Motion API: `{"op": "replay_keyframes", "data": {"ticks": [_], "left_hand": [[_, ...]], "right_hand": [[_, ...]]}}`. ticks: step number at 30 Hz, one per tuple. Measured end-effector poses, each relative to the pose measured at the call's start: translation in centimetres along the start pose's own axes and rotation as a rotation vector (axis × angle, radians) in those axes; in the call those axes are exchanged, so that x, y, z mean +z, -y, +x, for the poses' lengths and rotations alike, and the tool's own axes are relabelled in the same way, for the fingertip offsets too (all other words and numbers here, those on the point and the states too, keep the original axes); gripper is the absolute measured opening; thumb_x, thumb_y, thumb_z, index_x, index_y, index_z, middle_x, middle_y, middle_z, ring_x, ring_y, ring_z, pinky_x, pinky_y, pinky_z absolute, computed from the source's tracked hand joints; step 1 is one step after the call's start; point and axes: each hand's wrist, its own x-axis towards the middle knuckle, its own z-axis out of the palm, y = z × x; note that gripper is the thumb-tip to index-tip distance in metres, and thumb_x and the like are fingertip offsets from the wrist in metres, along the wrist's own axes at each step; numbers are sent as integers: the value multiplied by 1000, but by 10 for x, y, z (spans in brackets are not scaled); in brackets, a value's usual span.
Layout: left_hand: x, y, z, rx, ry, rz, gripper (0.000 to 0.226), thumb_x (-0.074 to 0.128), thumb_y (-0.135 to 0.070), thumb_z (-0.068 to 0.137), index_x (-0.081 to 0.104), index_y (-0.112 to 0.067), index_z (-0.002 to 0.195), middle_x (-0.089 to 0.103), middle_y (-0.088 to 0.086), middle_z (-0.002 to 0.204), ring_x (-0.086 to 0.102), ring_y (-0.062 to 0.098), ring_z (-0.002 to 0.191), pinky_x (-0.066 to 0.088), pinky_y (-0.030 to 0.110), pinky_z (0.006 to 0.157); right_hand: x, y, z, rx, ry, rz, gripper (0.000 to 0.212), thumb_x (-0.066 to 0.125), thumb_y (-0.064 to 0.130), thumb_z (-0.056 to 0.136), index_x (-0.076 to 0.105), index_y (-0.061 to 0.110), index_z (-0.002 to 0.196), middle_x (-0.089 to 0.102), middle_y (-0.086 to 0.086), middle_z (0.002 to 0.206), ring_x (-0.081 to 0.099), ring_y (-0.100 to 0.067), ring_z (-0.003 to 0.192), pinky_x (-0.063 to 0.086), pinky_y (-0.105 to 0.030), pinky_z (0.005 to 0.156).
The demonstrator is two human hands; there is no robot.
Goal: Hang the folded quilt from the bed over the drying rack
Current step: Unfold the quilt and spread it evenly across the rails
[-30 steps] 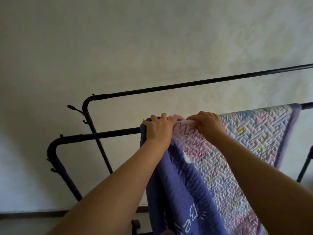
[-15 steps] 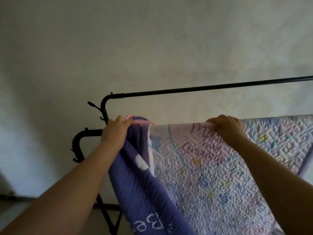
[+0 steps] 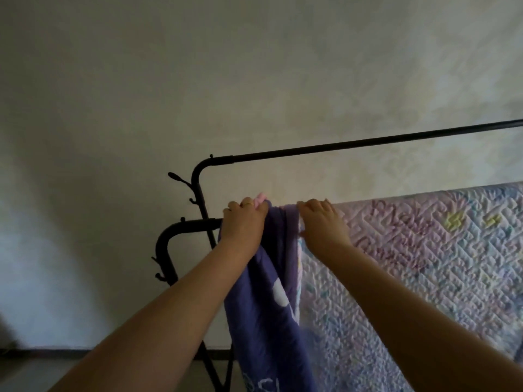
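Note:
A pastel quilted quilt (image 3: 418, 267) with a dark purple underside hangs over the near bar of a black drying rack (image 3: 186, 224), spreading to the right edge of the view. My left hand (image 3: 243, 224) grips the bunched purple edge of the quilt at the top of the near bar, near the rack's left bend. Just to its right, my right hand (image 3: 322, 222) is closed on the quilt's pale folded top edge. The near bar is hidden under the quilt to the right of my hands.
The rack's higher far bar (image 3: 368, 141) runs bare from its left bend to the right edge. Small hooks stick out of the rack's left posts (image 3: 181, 179). A pale wall stands close behind, with a dark skirting strip at the floor.
My right hand has moved left along the top edge until it is close beside my left hand. My left hand still holds the purple edge near the rack's left bend.

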Motion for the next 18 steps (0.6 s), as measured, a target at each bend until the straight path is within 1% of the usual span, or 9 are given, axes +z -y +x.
{"op": "replay_keyframes", "data": {"ticks": [2,4,7,8,10,12,14,16,18], "left_hand": [[6,31,-2,17,-28,-52,50,48,-13,95,34,-22,142,49,16,127,53,35,102,45,40,86],[12,60,-7,23,-43,-132,40,44,-20,98,41,-25,138,49,15,125,55,34,102,46,39,84],[16,91,-14,66,-33,-243,36,43,-25,99,46,-27,134,48,14,128,56,32,104,46,39,85],[17,99,-13,75,-39,-254,35,43,-24,99,48,-27,133,49,13,129,56,32,105,46,38,85],[16,117,-14,65,-73,-231,32,42,-22,98,53,-27,128,52,12,124,56,31,102,45,37,82],[14,131,-15,-17,-73,-242,30,41,-18,97,60,-27,118,55,11,117,54,32,99,44,38,81],[12,141,-17,-132,-5,-285,28,40,-15,95,61,-21,113,53,13,116,52,33,101,44,41,83],[9,147,-16,-263,125,-302,29,40,-19,94,56,-17,119,48,14,122,48,34,109,42,42,90],[5,151,-14,-375,262,-296,39,39,-25,92,50,-16,128,45,14,129,44,34,117,38,42,96]], "right_hand": [[11,11,5,89,-69,-66,34,57,6,85,56,7,120,56,-13,120,48,-33,116,34,-39,102],[16,10,7,157,-103,-142,26,52,1,83,59,3,108,58,-17,110,50,-37,106,38,-41,95],[16,7,8,195,-113,-212,26,48,-2,81,57,0,105,58,-20,107,51,-38,103,39,-44,96],[15,8,8,208,-96,-229,26,48,-2,82,56,0,107,57,-20,108,50,-38,104,38,-44,98],[14,14,11,237,-55,-251,27,48,0,84,54,3,110,55,-17,112,49,-35,109,37,-41,102],[12,19,13,262,-26,-263,29,48,0,85,53,5,113,54,-14,115,48,-33,112,36,-39,104],[9,22,14,282,-1,-275,30,47,0,85,51,5,114,53,-14,117,47,-32,114,35,-38,106],[6,24,13,293,31,-284,31,47,1,86,49,6,116,51,-14,119,46,-31,117,34,-39,107],[4,25,14,292,58,-279,33,48,3,87,48,8,120,50,-13,122,45,-31,119,33,-39,109]]}}
